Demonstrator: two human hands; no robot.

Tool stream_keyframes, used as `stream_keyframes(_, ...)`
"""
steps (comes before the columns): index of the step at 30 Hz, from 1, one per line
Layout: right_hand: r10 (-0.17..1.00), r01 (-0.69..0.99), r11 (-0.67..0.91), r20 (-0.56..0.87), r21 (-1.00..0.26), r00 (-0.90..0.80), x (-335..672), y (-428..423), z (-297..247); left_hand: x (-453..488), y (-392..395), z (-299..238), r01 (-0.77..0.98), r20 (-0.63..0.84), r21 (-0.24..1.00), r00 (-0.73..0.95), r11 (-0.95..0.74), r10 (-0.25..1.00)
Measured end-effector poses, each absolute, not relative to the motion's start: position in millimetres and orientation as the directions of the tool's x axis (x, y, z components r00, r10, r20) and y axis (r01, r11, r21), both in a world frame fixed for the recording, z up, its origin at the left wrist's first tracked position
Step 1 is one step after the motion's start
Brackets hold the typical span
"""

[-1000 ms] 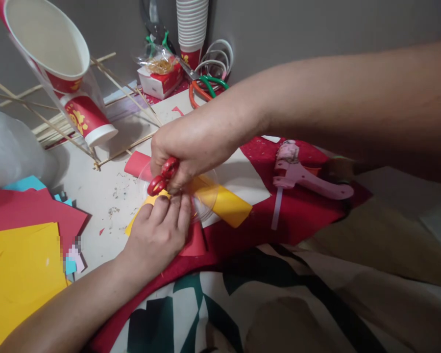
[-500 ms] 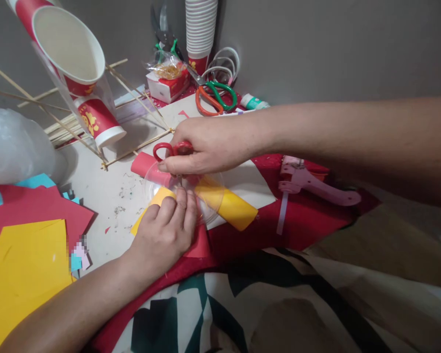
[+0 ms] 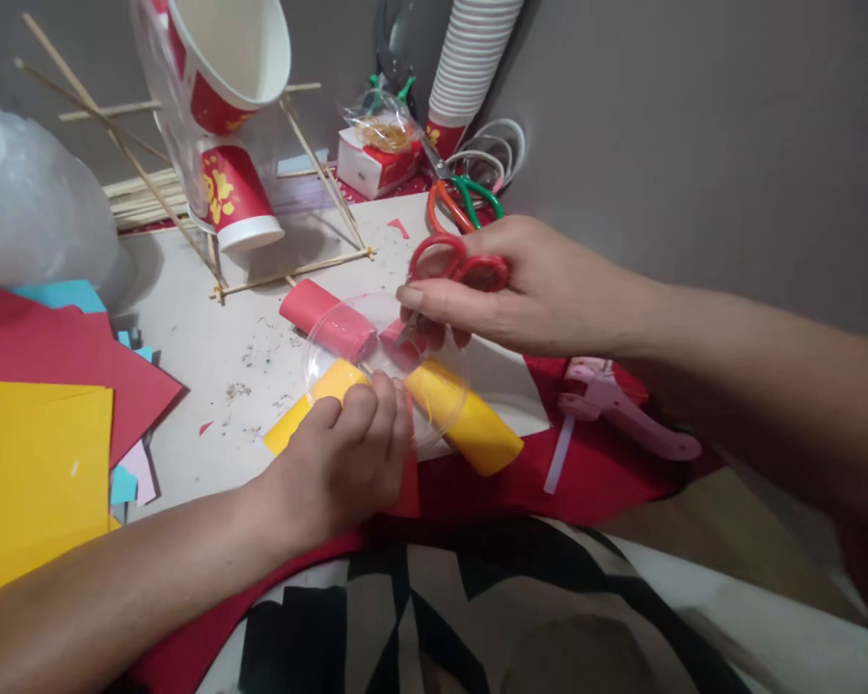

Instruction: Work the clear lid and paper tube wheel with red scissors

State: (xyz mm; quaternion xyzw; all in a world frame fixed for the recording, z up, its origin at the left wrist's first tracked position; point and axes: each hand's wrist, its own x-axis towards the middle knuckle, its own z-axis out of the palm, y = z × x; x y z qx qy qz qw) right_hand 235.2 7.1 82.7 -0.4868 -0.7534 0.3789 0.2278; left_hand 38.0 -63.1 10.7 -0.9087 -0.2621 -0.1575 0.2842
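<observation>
A clear plastic disc (image 3: 385, 310) lies over rolled paper tubes that stick out around it like spokes. Among these are a red tube (image 3: 325, 318), a yellow tube (image 3: 467, 414) on the right and another yellow tube (image 3: 308, 405) on the left. My left hand (image 3: 351, 448) is closed at the near side of the disc, fingers curled over it; the thumb is hidden. My right hand (image 3: 496, 304) holds red-handled scissors (image 3: 464, 264) above the disc's far right part. Their blades point down and left, partly behind my fingers.
Behind stand a stick frame (image 3: 296, 273) with paper cups (image 3: 238, 193), orange-and-green scissors (image 3: 463, 202), a small box (image 3: 380, 159) and a cup stack (image 3: 470, 67). Coloured paper (image 3: 40, 472) and a plastic bag (image 3: 36, 202) lie left. A pink glue gun (image 3: 622, 410) is at right.
My right hand has lifted the scissors away from the disc's middle, to the right, off the left fingertips. My left hand stays at the disc. The whole view has shifted and tilted somewhat.
</observation>
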Motion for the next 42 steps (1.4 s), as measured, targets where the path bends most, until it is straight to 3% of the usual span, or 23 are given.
stream_keyframes(8,0.879,0.561,0.381,0.101,-0.735,-0.465,234.1,1.2,73.0,35.8,-61.5,9.3,0.55,0.451,-0.418,0.817,-0.723,0.36)
stream_keyframes(16,0.841,0.602,0.46,0.102,-0.653,-0.531,234.9,1.2,69.3,36.9,-59.8,7.7,0.538,0.475,-0.422,0.817,-0.729,0.328)
stream_keyframes(22,0.886,0.675,0.396,0.066,-0.623,-0.458,228.8,-2.5,71.0,37.5,-59.6,7.5,0.54,0.471,-0.415,0.816,-0.732,0.335)
stream_keyframes(30,0.957,0.682,0.188,-0.025,-0.707,-0.289,219.7,-7.0,74.2,36.9,-60.2,7.5,0.539,0.468,-0.409,0.817,-0.736,0.338)
stream_keyframes(38,0.953,0.611,0.202,0.01,-0.765,-0.302,218.8,-9.7,72.1,35.5,-60.5,5.1,0.548,0.458,-0.406,0.815,-0.732,0.356)
stream_keyframes(42,0.95,0.641,0.23,0.026,-0.733,-0.312,220.6,-10.0,70.2,36.0,-60.6,5.1,0.55,0.459,-0.407,0.813,-0.729,0.358)
